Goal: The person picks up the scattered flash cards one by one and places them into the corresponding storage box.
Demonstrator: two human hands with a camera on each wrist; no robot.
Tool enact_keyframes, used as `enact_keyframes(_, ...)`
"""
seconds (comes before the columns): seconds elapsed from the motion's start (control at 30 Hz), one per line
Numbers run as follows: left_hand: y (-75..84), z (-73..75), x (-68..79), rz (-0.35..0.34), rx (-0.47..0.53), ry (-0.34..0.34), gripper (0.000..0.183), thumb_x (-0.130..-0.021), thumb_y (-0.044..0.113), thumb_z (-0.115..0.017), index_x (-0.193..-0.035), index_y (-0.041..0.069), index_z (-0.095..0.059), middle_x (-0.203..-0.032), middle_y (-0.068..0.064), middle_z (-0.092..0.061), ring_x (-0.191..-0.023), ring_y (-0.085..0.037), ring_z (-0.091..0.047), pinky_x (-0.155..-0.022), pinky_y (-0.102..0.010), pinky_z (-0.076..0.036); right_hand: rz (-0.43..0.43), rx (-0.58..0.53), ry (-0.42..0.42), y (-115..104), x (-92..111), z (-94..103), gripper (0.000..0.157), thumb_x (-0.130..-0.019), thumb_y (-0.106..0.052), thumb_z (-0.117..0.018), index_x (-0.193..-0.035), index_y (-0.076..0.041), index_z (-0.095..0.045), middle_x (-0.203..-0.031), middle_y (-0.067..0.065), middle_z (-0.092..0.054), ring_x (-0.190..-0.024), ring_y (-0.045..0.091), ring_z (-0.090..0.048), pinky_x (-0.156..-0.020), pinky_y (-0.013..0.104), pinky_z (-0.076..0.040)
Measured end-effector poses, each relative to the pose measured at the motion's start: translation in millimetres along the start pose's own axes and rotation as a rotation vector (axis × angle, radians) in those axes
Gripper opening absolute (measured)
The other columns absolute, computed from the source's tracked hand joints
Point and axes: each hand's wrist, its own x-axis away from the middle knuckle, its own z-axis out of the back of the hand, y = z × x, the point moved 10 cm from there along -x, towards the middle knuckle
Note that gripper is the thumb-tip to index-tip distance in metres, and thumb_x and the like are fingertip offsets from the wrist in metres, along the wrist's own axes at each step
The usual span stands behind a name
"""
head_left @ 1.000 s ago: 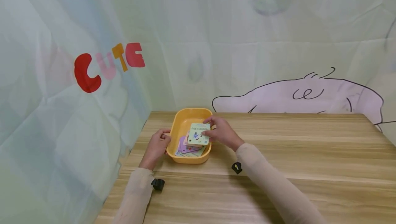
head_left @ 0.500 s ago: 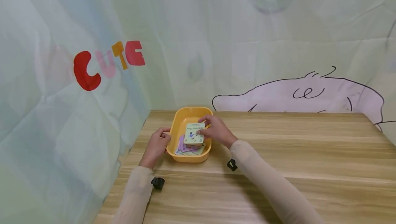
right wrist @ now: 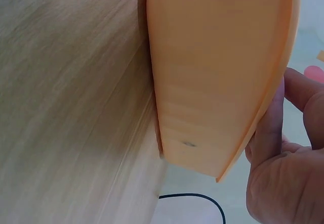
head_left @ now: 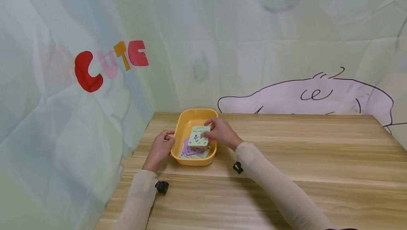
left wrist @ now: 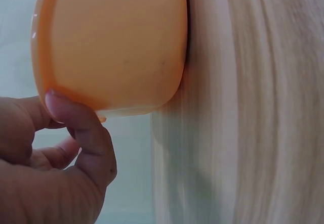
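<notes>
A yellow plastic basket (head_left: 194,162) stands near the back left of the table. My left hand (head_left: 160,149) pinches its left rim; in the left wrist view the fingers bend at the basket's edge (left wrist: 111,42). Over the basket, my right hand (head_left: 223,133) holds a small stack of cards, the top one a pale green card (head_left: 194,141) printed "Teachers' Day". Below that stack, a purple card (head_left: 194,152) and other cards lie on the basket floor. In the right wrist view the basket wall (right wrist: 217,72) hides the cards and part of the fingers.
The wood-grain table (head_left: 302,152) reaches far to the right of the basket. Behind it and along its left side hangs a pale printed cloth (head_left: 190,46) with coloured letters and a line drawing.
My right hand has shifted left with the cards, farther over the basket, and the stack now sits slightly tilted. The left hand stays at the rim.
</notes>
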Motion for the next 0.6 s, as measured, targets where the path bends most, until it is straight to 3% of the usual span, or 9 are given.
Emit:
enact_keyframes(0.37,-0.4,-1.0,0.6,0.007,0.001,0.004,0.038,-0.103,0.015,-0.049,-0.140,0.009,-0.053,-0.104,-0.012,-0.052,-0.070,-0.020,-0.055,-0.055,-0.025,-0.051,-0.002,0.055,-0.009,5.1,-3.1,-1.4,0.045,-0.085,-0.026,-0.083,-0.120,-0.007,-0.062,-0.099,0.011,-0.057,-0.077,0.018,-0.067,-0.068,0.024,-0.056)
enact_keyframes(0.6,0.2,-0.6,0.5,0.007,0.005,0.002,0.038,-0.102,0.014,-0.049,-0.140,0.009,-0.053,-0.103,-0.012,-0.052,-0.070,-0.021,-0.054,-0.055,-0.025,-0.050,0.014,0.039,-0.035,3.9,-2.3,-2.8,0.052,-0.086,-0.028,-0.082,-0.124,0.000,-0.060,-0.098,0.011,-0.062,-0.083,0.021,-0.071,-0.075,0.031,-0.058)
